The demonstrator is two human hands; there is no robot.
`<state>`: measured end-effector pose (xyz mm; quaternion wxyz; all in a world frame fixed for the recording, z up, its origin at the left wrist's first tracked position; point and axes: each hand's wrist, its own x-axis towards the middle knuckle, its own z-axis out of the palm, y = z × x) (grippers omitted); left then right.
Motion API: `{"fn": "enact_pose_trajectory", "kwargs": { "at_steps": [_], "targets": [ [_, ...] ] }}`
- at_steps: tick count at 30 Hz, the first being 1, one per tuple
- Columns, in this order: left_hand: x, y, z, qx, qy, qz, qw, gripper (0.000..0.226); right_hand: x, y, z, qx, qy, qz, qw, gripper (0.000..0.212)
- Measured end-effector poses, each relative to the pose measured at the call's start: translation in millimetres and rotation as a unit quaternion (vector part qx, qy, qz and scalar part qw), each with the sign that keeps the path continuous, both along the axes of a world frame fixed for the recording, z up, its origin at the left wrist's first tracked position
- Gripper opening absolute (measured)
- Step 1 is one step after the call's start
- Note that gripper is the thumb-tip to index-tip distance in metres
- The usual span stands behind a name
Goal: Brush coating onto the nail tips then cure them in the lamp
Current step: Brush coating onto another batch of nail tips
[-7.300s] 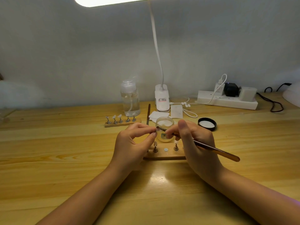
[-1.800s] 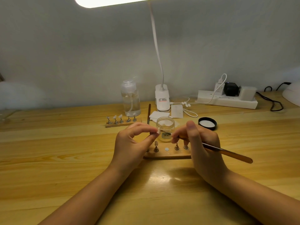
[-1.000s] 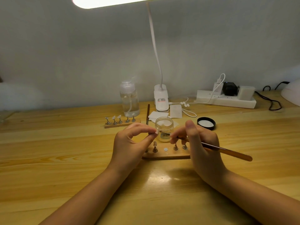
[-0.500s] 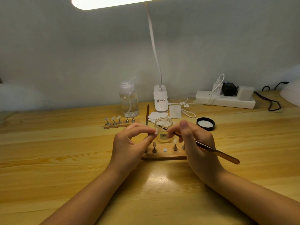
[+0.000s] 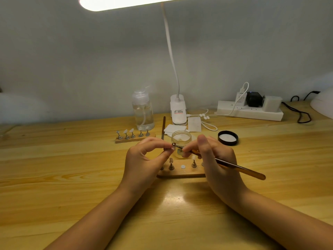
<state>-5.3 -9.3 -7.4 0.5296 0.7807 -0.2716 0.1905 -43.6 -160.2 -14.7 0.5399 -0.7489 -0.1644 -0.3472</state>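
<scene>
My left hand (image 5: 144, 159) pinches a small metal peg with a nail tip (image 5: 172, 146) between thumb and forefinger, lifted above the near wooden holder (image 5: 180, 173). My right hand (image 5: 214, 157) grips a thin brown brush (image 5: 239, 167), its tip touching the held nail tip. The near holder carries a few pegs with tips and one bare white spot. Just behind it stands a small open glass jar (image 5: 181, 139). A second wooden holder (image 5: 133, 138) with several nail tips lies at the back left. The white curing lamp (image 5: 322, 103) shows only at the right edge.
A clear pump bottle (image 5: 143, 112), the desk lamp base (image 5: 178, 110), white wipes (image 5: 194, 124) and a spare brush (image 5: 163, 128) stand behind the jar. The black jar lid (image 5: 228, 138) lies to the right. A power strip (image 5: 250, 111) with plugs and cables runs along the back right.
The brush tip has stayed at the pinched nail tip, with small stroking shifts of my right hand. My left hand has held still.
</scene>
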Motion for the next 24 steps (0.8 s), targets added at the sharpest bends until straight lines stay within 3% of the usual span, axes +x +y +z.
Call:
{"fn": "enact_pose_trajectory", "kwargs": {
  "at_steps": [5, 12, 18, 24],
  "targets": [
    [1.3, -2.1, 0.6, 0.005, 0.003, 0.005, 1.0, 0.024, -1.8, -1.3, -0.5, 0.035, 0.0, 0.021, 0.999, 0.04],
    [0.8, -0.8, 0.2, 0.006, -0.001, 0.006, 1.0, 0.028, -0.5, 0.0, 0.4, -0.011, -0.008, -0.003, 1.0, 0.037],
    [1.0, -2.3, 0.7, 0.003, 0.0, 0.004, 1.0, 0.024, -1.6, -1.6, -1.3, 0.033, -0.005, 0.015, 0.999, 0.04],
    [-0.2, -1.2, 0.8, 0.006, -0.001, 0.005, 1.0, 0.027, 2.0, 0.8, 0.1, -0.013, -0.01, -0.002, 1.0, 0.037]
  ]
}}
